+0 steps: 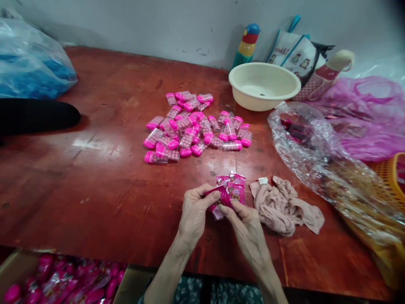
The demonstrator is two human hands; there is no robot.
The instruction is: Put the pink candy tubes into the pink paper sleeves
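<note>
Two hands meet in my head view, and one pink packet [224, 194] sits between them, held over the table [120, 202]. I have the left hand [195, 209] pinching its left side, thumb on top, and the right hand [248, 221] pinching its near right corner, so neither is closer: both are touching it. From where I sit, its long axis seems to run crosswise from one hand to the other, its right end slanting toward the near edge, though the fingers [200, 192] cover too much for me to tell which end is its top. Just beyond it, slightly right, I see overlapping loose packets [237, 190]; a crumpled cloth [281, 209] lies right of them.
</note>
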